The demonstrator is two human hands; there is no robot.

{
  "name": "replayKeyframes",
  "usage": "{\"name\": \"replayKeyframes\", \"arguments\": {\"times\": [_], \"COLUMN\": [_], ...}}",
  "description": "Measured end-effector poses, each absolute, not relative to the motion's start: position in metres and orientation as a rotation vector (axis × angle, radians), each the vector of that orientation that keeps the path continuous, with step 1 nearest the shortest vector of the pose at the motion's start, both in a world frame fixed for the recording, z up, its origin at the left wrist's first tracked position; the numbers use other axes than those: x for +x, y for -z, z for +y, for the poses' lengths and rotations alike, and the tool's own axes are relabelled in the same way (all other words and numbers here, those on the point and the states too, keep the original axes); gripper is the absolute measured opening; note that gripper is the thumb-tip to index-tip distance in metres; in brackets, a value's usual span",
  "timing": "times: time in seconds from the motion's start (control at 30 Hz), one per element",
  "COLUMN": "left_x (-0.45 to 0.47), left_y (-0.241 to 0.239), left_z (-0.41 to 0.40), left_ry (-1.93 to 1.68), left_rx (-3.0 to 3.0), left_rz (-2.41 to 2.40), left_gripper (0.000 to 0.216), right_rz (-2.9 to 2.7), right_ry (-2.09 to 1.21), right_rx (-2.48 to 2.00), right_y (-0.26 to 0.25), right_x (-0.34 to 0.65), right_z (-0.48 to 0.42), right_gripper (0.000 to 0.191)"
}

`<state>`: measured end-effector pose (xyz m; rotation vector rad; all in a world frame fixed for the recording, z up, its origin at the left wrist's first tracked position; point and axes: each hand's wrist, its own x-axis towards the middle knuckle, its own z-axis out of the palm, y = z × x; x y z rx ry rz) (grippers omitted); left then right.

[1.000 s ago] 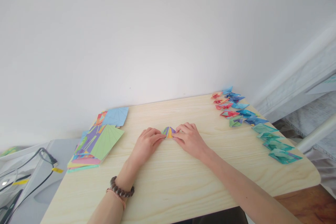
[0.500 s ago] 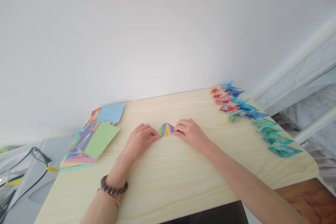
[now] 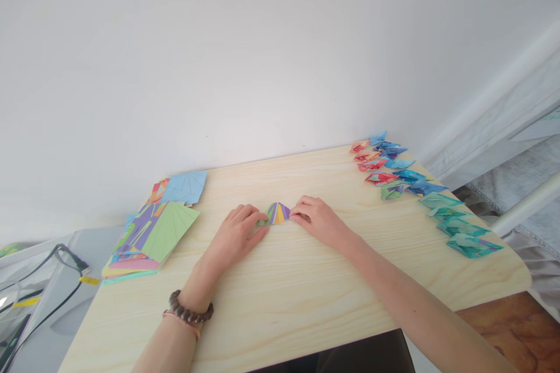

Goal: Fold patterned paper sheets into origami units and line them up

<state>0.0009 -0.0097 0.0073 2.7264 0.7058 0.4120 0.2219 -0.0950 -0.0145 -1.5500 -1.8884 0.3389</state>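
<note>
Two hands meet at one small folded paper [image 3: 278, 213] lying flat on the wooden table [image 3: 306, 297], in the middle between them. The left hand [image 3: 236, 236] pinches its left tip with thumb and fingers closed on it, and the right hand [image 3: 315, 220] presses the right tip, though it seems more pushing than gripping. Near the left hand lies a stack of coloured sheets [image 3: 151, 236], and beyond the right hand a row of finished folded pieces [image 3: 420, 192].

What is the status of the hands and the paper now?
Left hand and right hand pinch folded paper flat on table. Nothing between them.
</note>
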Motion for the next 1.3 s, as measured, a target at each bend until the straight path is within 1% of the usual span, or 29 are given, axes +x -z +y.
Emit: {"name": "replayKeyframes", "arguments": {"times": [0.2, 0.37, 0.43, 0.57, 0.67, 0.9, 1.2, 1.3], "left_x": [0.007, 0.005, 0.005, 0.009, 0.012, 0.011, 0.009, 0.008], "left_y": [-0.002, -0.001, -0.002, -0.002, -0.001, 0.005, 0.005, 0.005], "left_z": [-0.009, -0.003, -0.003, -0.008, -0.012, -0.010, -0.005, -0.005], "left_ry": [-0.471, -0.442, -0.408, -0.382, -0.387, -0.405, -0.378, -0.373], "left_rx": [2.625, 2.538, 2.494, 2.475, 2.492, 2.469, 2.380, 2.388], "left_rz": [0.745, 0.795, 0.831, 0.968, 1.083, 1.203, 1.283, 1.262], "left_gripper": [0.020, 0.019, 0.020, 0.024, 0.025, 0.028, 0.032, 0.032], "right_rz": [-1.843, -1.818, -1.791, -1.714, -1.676, -1.622, -1.632, -1.663], "right_ry": [-0.433, -0.550, -0.525, -0.375, -0.341, -0.411, -0.591, -0.564], "right_rx": [-1.529, -1.512, -1.573, -1.761, -1.828, -1.845, -1.800, -1.787], "right_y": [0.013, 0.010, 0.010, 0.014, 0.017, 0.017, 0.008, 0.008], "right_x": [0.224, 0.227, 0.226, 0.219, 0.215, 0.218, 0.227, 0.228], "right_z": [-0.094, -0.095, -0.095, -0.096, -0.094, -0.093, -0.096, -0.098], "right_gripper": [0.015, 0.019, 0.018, 0.015, 0.016, 0.016, 0.014, 0.012]}}
